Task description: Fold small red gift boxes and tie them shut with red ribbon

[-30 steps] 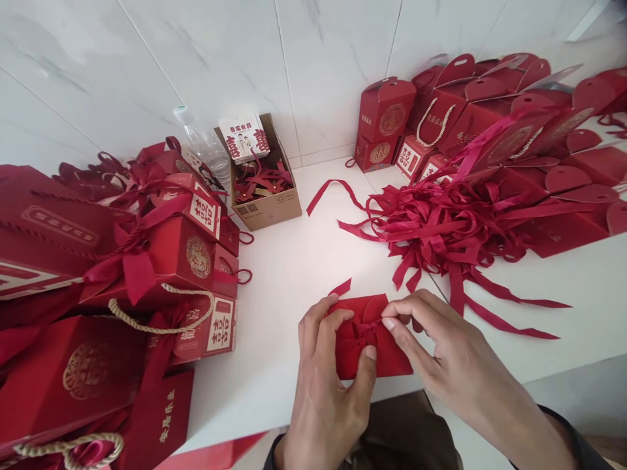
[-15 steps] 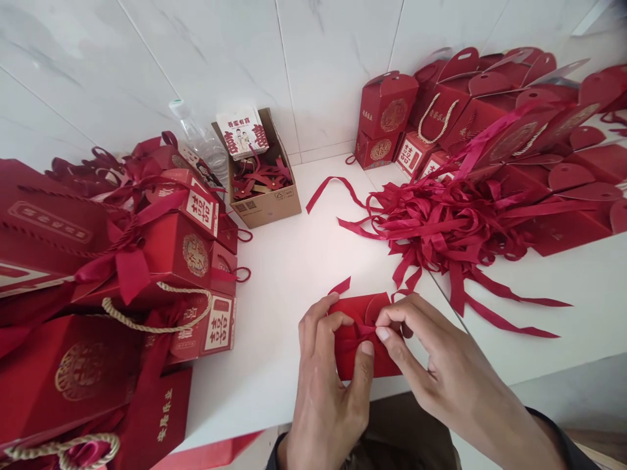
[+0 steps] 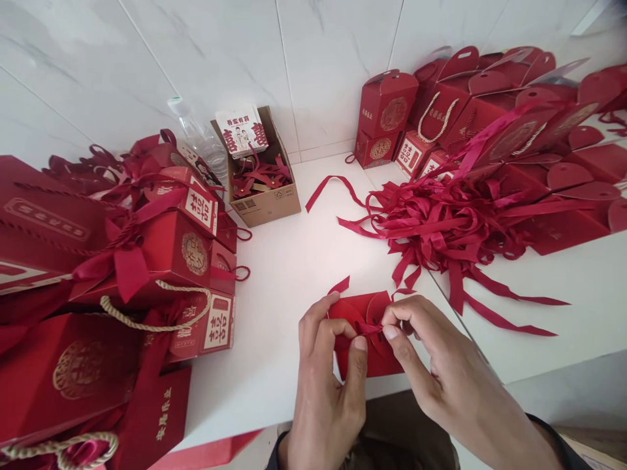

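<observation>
White worktop (image 3: 294,274) against marble-tiled wall. Cardboard box (image 3: 264,196) at back edge holds red ribbon pieces and a printed card. Small red gift box (image 3: 365,339) lies at front edge, long axis running left-right, flaps facing up. Left hand (image 3: 326,385) and right hand (image 3: 441,372) pinch its ribbon (image 3: 368,328) closed-fingered. Loose ribbon pile (image 3: 441,225) sits toward right.

- A white marble-look tiled wall (image 3: 206,59) with faint grey veins and thin grout lines fills the view from ten to one o'clock.
- A smooth white tabletop (image 3: 289,274) spreads across the centre; a seam runs toward four o'clock, where a second white surface (image 3: 582,274) adjoins.
- Light is bright, even and soft, leaving faint shadows.
</observation>
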Demonstrator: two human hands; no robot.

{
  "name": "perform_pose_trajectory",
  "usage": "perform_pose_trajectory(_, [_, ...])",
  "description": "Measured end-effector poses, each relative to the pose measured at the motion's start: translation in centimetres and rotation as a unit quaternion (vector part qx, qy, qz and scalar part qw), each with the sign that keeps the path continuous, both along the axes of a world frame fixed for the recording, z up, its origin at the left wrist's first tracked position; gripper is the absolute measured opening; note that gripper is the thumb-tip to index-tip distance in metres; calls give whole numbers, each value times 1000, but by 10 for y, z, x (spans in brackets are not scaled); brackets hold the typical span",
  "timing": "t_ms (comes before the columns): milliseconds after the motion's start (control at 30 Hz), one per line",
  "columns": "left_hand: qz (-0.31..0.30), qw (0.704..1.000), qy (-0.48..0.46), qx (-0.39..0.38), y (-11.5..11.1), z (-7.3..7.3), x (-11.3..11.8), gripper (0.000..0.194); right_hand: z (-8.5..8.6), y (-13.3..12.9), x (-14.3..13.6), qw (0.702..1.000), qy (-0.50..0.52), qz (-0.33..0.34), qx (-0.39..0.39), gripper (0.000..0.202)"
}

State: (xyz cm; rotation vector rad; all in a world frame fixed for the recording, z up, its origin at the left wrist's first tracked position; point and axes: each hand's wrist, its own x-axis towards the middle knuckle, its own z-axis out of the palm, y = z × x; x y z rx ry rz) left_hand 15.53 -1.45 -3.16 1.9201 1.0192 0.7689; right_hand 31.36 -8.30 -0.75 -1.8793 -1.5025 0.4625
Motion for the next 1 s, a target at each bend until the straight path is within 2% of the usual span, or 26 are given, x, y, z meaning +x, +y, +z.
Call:
perform_pose_trajectory(133, [-1, 1000, -3, 6, -1, -1, -1, 10, -5, -2, 3, 1000, -15, -13, 17, 10])
perform_pose_trajectory(233, [2, 1000, -5, 12, -1, -2, 0, 10, -8, -2, 10, 999, -40, -22, 21, 17])
perform_pose_trajectory(333, [3, 1000, -1, 10, -1, -3, 0, 10, -10, -2, 16, 998, -55, -17, 18, 9])
perform_pose_trajectory(633, [-5, 1000, 13, 24, 0, -6, 0, 11, -11, -5, 22, 998, -28, -59, 12, 14])
perform_pose_trajectory(1000, [21, 999, 0, 24, -2, -6, 1, 13, -14, -9, 24, 997, -15, -79, 12, 16])
